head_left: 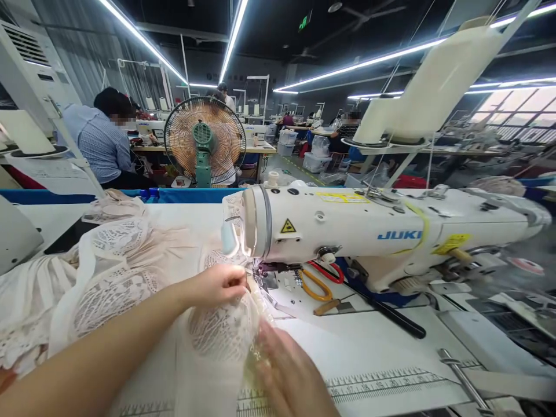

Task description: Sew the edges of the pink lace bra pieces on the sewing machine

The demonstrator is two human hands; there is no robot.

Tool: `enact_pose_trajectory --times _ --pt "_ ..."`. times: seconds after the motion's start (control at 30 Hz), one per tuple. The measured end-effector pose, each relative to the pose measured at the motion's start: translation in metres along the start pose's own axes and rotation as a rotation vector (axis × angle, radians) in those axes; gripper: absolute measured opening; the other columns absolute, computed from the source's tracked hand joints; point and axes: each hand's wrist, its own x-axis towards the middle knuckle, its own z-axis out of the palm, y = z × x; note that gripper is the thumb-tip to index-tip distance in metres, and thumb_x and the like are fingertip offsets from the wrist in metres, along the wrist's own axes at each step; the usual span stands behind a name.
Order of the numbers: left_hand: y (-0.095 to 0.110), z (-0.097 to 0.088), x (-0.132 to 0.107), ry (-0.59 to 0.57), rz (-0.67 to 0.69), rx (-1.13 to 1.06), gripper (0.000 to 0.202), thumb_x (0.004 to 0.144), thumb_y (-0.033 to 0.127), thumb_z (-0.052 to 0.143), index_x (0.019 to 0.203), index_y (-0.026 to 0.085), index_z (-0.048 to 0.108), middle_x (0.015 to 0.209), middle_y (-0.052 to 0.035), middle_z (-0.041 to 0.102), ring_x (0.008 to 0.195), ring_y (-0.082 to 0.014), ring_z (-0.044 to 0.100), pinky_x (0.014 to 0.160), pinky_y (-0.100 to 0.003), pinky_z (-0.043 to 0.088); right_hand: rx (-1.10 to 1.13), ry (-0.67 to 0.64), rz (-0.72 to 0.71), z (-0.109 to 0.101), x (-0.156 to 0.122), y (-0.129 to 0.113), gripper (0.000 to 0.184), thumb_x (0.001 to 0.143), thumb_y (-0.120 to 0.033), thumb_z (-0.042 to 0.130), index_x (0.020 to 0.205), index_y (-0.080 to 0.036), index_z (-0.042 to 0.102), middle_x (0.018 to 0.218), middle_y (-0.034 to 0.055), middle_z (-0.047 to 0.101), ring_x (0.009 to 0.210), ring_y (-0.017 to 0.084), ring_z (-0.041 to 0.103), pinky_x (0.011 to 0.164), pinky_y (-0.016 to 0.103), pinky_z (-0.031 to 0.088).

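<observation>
A pale lace bra (221,333) lies on the table in front of me, its far part running up to the needle area of the white sewing machine (339,223). My left hand (223,284) is closed on the bra's upper edge, just left of the needle. Close to the bra's right edge is my right hand (293,370), blurred by motion; whether its fingers grip the fabric cannot be made out. More pale lace bras (115,289) lie in a heap to the left, partly behind my left forearm.
Orange-handled scissors (316,285), red handles (328,271) and a black-handled tool (397,315) lie under the machine arm. A ruler strip (382,379) runs along the table's front. Beyond the table stand a fan (204,139) and a seated person (98,139). Thread cones (443,81) rise at right.
</observation>
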Motion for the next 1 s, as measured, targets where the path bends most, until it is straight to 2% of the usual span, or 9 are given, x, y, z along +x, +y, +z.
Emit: enact_pose_trajectory --times 0.1,0.23,0.37,0.47,0.67,0.73,0.8,0.9,1.0 --pt "-0.002 -0.001 -0.003 0.008 -0.064 -0.132 0.015 0.084 0.027 0.043 0.073 0.019 0.037 0.062 0.0054 0.045 0.055 -0.009 0.044 0.051 -0.019 0.037 0.104 -0.123 -0.072 0.013 0.0 -0.017 0.058 0.086 -0.025 0.043 0.14 -0.021 0.021 0.088 0.007 0.06 0.075 0.019 0.06 0.06 0.029 0.054" --pt "-0.009 0.008 -0.015 0.075 -0.177 0.164 0.012 0.079 0.02 0.05 0.073 0.019 0.04 0.064 0.0055 0.047 0.059 -0.0097 0.046 0.053 -0.019 0.036 0.234 -0.202 -0.009 0.019 0.002 -0.027 0.031 0.086 -0.019 0.042 0.117 -0.018 0.05 0.081 0.0052 0.062 0.075 0.016 0.06 0.066 0.026 0.052" --pt "-0.015 0.018 -0.024 0.144 -0.298 0.248 0.008 0.076 0.018 0.053 0.074 0.019 0.046 0.073 0.0025 0.055 0.069 -0.0137 0.052 0.057 -0.021 0.036 0.306 -0.212 0.106 0.021 0.004 -0.026 0.018 0.087 -0.025 0.045 0.093 -0.021 0.061 0.083 0.0043 0.067 0.076 0.015 0.063 0.068 0.024 0.051" --pt "-0.014 0.023 -0.026 0.155 -0.344 0.313 0.004 0.078 0.019 0.052 0.081 0.019 0.049 0.078 -0.0007 0.059 0.072 -0.0175 0.055 0.056 -0.024 0.037 0.28 -0.217 0.203 0.02 0.008 -0.025 0.021 0.087 -0.031 0.045 0.081 -0.022 0.063 0.073 0.0027 0.066 0.066 0.015 0.062 0.059 0.024 0.049" --pt "-0.001 0.025 -0.024 0.074 -0.269 0.494 0.032 0.076 0.01 0.049 0.105 0.024 0.052 0.085 -0.004 0.06 0.07 -0.0207 0.058 0.055 -0.025 0.038 0.053 -0.197 0.375 0.001 0.027 -0.009 0.031 0.084 -0.037 0.047 0.057 -0.022 0.052 0.054 -0.0018 0.057 0.051 0.014 0.053 0.047 0.023 0.041" --pt "0.002 0.026 -0.022 -0.005 -0.239 0.563 0.03 0.075 0.014 0.054 0.102 0.025 0.056 0.086 -0.005 0.058 0.067 -0.0208 0.058 0.053 -0.026 0.038 -0.003 -0.222 0.388 -0.004 0.031 -0.002 0.027 0.084 -0.033 0.046 0.061 -0.022 0.056 0.053 -0.0023 0.057 0.051 0.014 0.053 0.046 0.023 0.041" --pt "0.005 0.028 -0.019 -0.058 -0.251 0.606 0.023 0.076 0.019 0.055 0.098 0.021 0.06 0.087 -0.0073 0.057 0.065 -0.0215 0.058 0.052 -0.026 0.039 -0.04 -0.237 0.37 -0.005 0.033 0.004 0.022 0.084 -0.03 0.044 0.077 -0.022 0.064 0.056 -0.002 0.059 0.053 0.016 0.056 0.048 0.025 0.043" --pt "0.008 0.031 -0.013 -0.068 -0.296 0.627 0.02 0.08 0.022 0.048 0.095 0.017 0.061 0.085 -0.0102 0.057 0.064 -0.0232 0.058 0.051 -0.028 0.04 -0.111 -0.238 0.327 -0.002 0.032 0.011 0.029 0.085 -0.028 0.041 0.1 -0.021 0.065 0.069 0.0016 0.067 0.065 0.018 0.062 0.053 0.027 0.047" --pt "0.012 0.031 -0.008 -0.079 -0.318 0.649 0.026 0.082 0.021 0.044 0.101 0.016 0.06 0.087 -0.0126 0.057 0.067 -0.0271 0.06 0.052 -0.032 0.043 -0.171 -0.252 0.314 0.0 0.032 0.016 0.032 0.086 -0.025 0.038 0.103 -0.022 0.064 0.077 0.0034 0.068 0.069 0.018 0.063 0.055 0.026 0.047"
